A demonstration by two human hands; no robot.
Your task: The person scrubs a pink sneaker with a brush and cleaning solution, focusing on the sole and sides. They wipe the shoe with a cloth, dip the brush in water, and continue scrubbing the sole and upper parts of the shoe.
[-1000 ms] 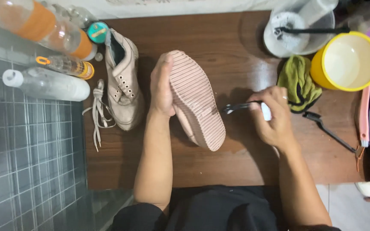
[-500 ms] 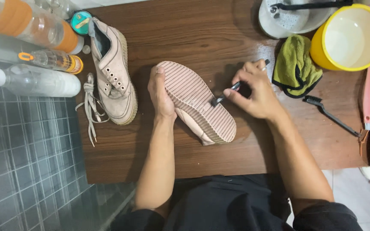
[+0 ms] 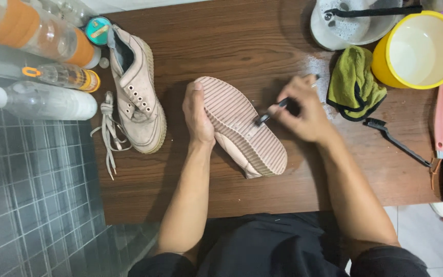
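head view: i see the brown wooden worktop [image 3: 221, 190], and on it an upturned pink sneaker [image 3: 244, 131], ribbed sole facing up. my left hand [image 3: 197, 115] wraps around its toe end, clasping it. my right hand [image 3: 303, 110] is closed on a small dark brush [image 3: 268, 114], bristles touching the sole. the matching sneaker [image 3: 139, 95] lies just left, its laces [image 3: 107, 131] loose beside it.

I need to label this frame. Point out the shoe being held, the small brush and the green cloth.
Held shoe [image 3: 247, 131], head view: on the ribbed sole, facing up.
Small brush [image 3: 263, 117], head view: on the dark head touching the sole.
Green cloth [image 3: 354, 82], head view: on the middle of the crumpled fabric.
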